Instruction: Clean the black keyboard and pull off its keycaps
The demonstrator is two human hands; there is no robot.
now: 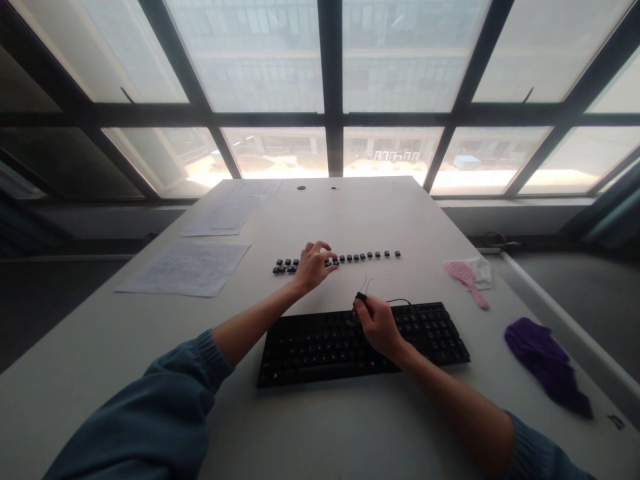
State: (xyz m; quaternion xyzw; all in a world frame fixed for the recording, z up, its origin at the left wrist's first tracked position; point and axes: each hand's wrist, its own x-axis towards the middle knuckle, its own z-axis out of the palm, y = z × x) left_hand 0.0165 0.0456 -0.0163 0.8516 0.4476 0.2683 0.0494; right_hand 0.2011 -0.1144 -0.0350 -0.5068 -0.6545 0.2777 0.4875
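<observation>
A black keyboard [310, 350] lies on the white table in front of me. Beyond it, small black keycaps [356, 257] stand in a long row, with a second short row at the left end. My left hand [314, 265] is at this row, with thumb and index finger closed about one keycap [335, 263]; its palm hides some others. Over the keyboard's upper middle, my right hand [381, 328] grips a wire keycap puller [361, 297] by its black handle, the thin wires pointing up and away. Keys beneath the right hand are hidden.
Printed paper sheets [185, 268] lie at the left. On the right are a pink hairbrush [463, 275], a white cloth or tissue [481, 272], a purple cloth [543, 363] and a small dark item [615, 421] near the table's edge. Large windows stand behind the table.
</observation>
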